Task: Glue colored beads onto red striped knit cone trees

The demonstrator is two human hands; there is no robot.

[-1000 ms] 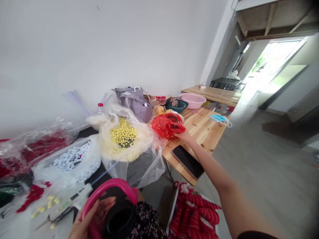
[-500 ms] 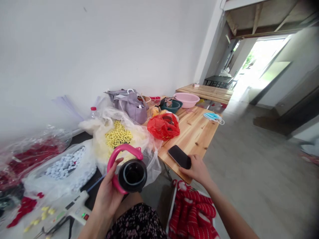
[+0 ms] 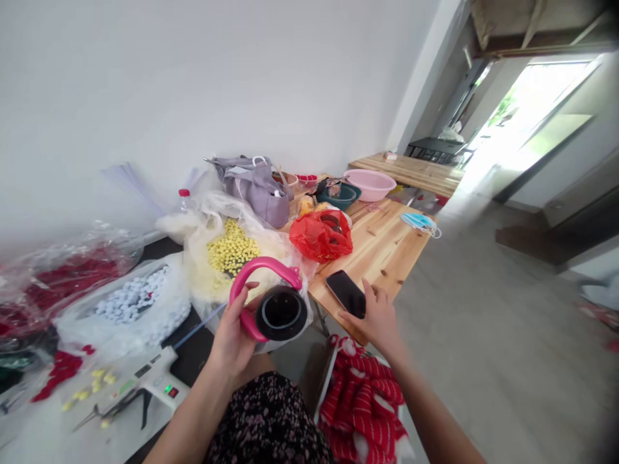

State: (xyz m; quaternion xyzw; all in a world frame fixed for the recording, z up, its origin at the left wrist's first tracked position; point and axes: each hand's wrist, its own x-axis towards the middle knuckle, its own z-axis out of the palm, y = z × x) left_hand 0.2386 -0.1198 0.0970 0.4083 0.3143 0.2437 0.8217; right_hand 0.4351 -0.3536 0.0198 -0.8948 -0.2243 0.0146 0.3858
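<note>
A dark round cup-like object [image 3: 281, 313] with a pink curved handle [image 3: 265, 263] is held in my left hand [image 3: 235, 339], its opening facing up toward me. My fingers wrap round the lower part of the handle. On the wooden table [image 3: 387, 248] a black phone [image 3: 345, 293] lies flat near the front edge. My right hand [image 3: 380, 317] is at the phone's right end, with thumb and fingers apart; the thumb reaches the phone's lower edge. Behind the cup sits a plastic bag of yellow beads [image 3: 232, 248], with a red plastic bag [image 3: 322, 235] to its right.
At the left are a bag of white pieces [image 3: 130, 303], red wrapped items [image 3: 72, 277] and a glue gun [image 3: 157, 380]. Further back stand a purple bag [image 3: 264, 193], a green basin [image 3: 341, 195] and a pink basin [image 3: 371, 185]. Red striped items [image 3: 362, 399] fill a box below.
The cup in my left hand has moved right and slightly up. My right hand's fingers have lifted and spread at the phone, which still lies on the table. The view has shifted a little.
</note>
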